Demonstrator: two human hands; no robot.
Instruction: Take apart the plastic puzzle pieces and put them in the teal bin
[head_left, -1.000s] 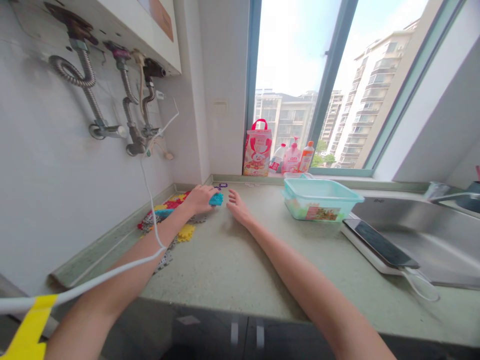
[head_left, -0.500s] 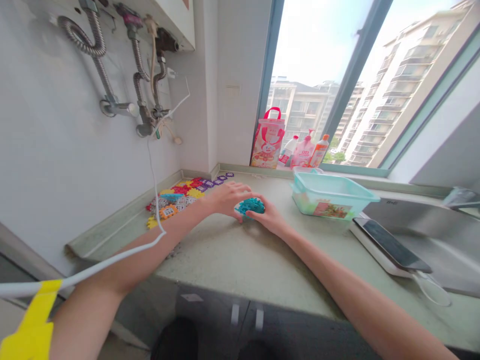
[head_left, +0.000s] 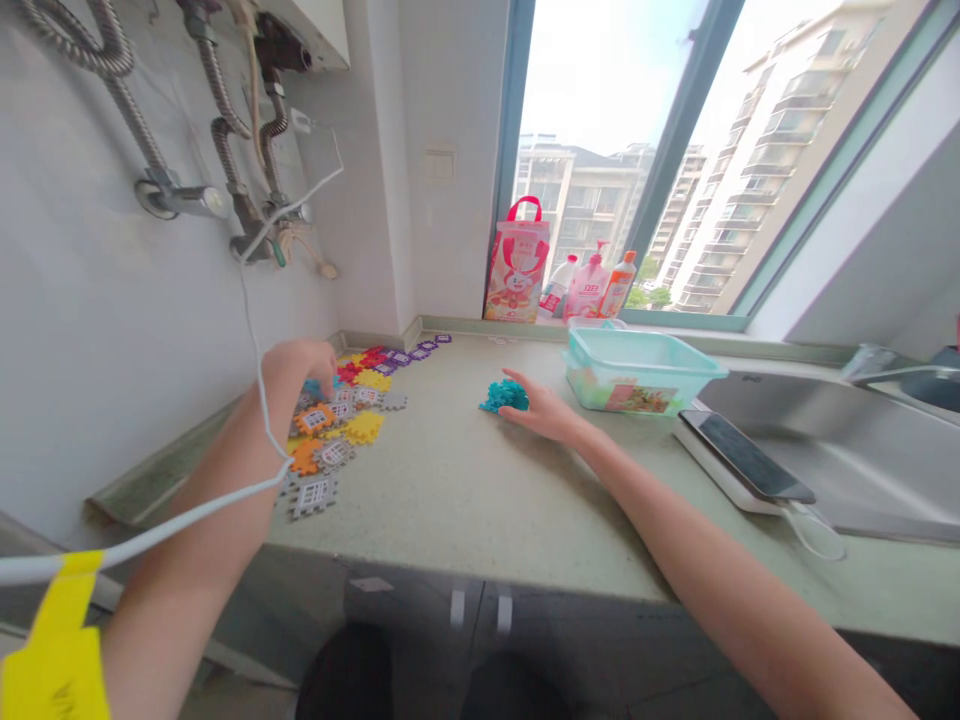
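A scatter of flat, toothed puzzle tiles (head_left: 341,420) in yellow, orange, red, grey and purple lies on the green counter (head_left: 450,500) against the left wall. My left hand (head_left: 300,368) hovers over the pile with its fingers curled down onto a teal tile; whether it grips the tile I cannot tell. A small stack of teal tiles (head_left: 504,396) sits mid-counter. My right hand (head_left: 544,412) rests beside it, fingers touching the stack's right side.
A teal plastic tub (head_left: 637,372) stands right of the stack. A phone on a white slab (head_left: 739,468) and a steel sink (head_left: 847,450) lie further right. A bag and bottles (head_left: 555,280) line the window sill. A white cable (head_left: 255,330) hangs over my left arm.
My left hand left the teal stack and moved left to the tile pile. The right hand stays at the stack. The camera view shifted right and down.
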